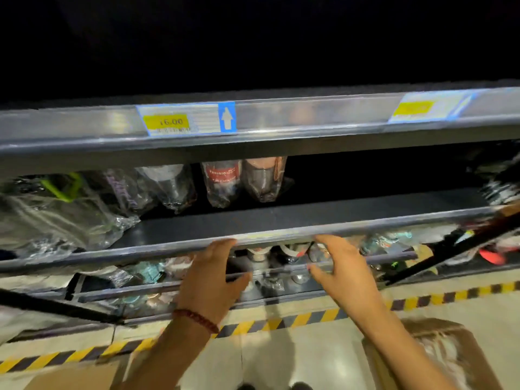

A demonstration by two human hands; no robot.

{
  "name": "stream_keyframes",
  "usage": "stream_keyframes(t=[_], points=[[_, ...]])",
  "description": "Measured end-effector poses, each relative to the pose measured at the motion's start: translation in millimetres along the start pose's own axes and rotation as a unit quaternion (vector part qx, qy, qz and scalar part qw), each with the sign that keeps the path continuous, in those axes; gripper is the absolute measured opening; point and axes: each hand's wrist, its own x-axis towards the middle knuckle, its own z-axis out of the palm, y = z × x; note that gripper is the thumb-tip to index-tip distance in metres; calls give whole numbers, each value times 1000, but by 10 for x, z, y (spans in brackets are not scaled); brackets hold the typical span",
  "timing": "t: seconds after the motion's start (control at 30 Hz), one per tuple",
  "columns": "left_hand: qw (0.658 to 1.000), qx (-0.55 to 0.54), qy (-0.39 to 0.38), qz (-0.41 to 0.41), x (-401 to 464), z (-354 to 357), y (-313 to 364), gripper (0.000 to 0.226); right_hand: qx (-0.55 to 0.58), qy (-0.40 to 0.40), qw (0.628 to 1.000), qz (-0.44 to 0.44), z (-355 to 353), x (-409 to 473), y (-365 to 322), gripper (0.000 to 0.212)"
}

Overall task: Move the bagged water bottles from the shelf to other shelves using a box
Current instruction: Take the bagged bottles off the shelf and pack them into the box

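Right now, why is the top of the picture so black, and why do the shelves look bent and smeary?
Head view: the space above the top shelf rail is unlit, so it reads black; glare streaks the rail's clear strip beside the price tag; the wide lens bows the shelf edges; motion blur smears the bagged bottles, both hands and the cardboard box at lower right.

Dim overall, with the upper third nearly black, while glare streaks the top shelf rail (281, 116), motion blur smears the far price label (427, 108), and wide-angle distortion bends the shelf lines.
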Motion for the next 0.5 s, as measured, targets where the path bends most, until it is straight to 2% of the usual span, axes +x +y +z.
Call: stream_keyframes(t=[0.13, 0.3, 0.4, 0.5], points=[[995, 19, -71, 60, -582, 58, 375, 60, -27, 0, 999, 17, -105, -829, 95, 50], [976, 81, -118, 164, -1011, 226, 755, 49, -38, 52, 997, 42, -218, -1644, 273, 44], [962, 78, -159, 209, -1153, 308, 1079, 51, -53, 81, 993, 70, -306, -2034, 463, 45], [950, 77, -161, 255, -1308, 461, 1404, 48, -52, 101, 988, 109, -384, -2395, 703, 44]])
